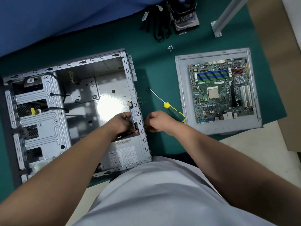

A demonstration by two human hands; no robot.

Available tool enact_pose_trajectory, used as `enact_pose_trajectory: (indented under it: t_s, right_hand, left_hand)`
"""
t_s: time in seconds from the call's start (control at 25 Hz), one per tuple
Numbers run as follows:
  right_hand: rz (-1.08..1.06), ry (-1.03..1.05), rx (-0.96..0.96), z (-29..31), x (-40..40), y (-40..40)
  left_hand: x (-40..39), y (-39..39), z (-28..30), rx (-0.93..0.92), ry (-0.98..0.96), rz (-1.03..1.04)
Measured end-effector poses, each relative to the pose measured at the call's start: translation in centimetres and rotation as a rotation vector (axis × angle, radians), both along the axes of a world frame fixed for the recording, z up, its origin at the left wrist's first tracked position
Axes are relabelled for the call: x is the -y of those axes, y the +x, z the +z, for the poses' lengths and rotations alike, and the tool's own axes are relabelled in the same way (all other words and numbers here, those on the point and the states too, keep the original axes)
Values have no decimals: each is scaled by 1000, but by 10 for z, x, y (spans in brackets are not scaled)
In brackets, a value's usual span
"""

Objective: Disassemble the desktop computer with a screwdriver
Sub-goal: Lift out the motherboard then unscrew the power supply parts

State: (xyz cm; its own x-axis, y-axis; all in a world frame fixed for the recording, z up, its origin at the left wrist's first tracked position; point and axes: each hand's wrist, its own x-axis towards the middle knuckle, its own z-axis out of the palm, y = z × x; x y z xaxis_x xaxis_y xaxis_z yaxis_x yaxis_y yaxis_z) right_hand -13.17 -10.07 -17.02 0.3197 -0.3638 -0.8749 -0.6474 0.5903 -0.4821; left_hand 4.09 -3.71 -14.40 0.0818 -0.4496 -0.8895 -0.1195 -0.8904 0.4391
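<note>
At the case's (78,101) rear wall, left hand (123,123) gripped a small stiff card (133,117); right hand (157,121) pinched something tiny, probably a slippery screw.

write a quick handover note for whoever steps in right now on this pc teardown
Left hand grips a small part at the rear wall inside the open grey metal computer case. Right hand pinches something small just outside that wall.
The green-and-yellow-handled screwdriver lies on the green mat.
Done: green motherboard out, resting on the grey side panel.
Left: silver power supply, drive cage.
</note>
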Motion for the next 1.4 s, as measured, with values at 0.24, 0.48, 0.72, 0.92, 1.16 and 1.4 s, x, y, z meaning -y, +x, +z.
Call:
enact_pose_trajectory:
  t_s: [0.24,0.48,0.72,0.92,1.16,1.4]
  right_hand:
    - [52,-116,93,-6,-3,-10]
    - [-78,46,131,0,-3,-11]
    - [-183,217,110,1,-1,-13]
    - [10,53,73,1,3,-8]
    - [75,-80,98,-1,0,-11]
    - [-16,-165,159,0,-5,-16]
  left_hand:
    - [1,-1,-4,-19,8,17]
    - [-2,2,-11,-22,20,39]
    - [-1,2,-11,-13,19,10]
    - [0,2,-7,9,22,-21]
    - [-1,-1,-4,5,16,23]
    - [0,-2,-2,-7,11,47]
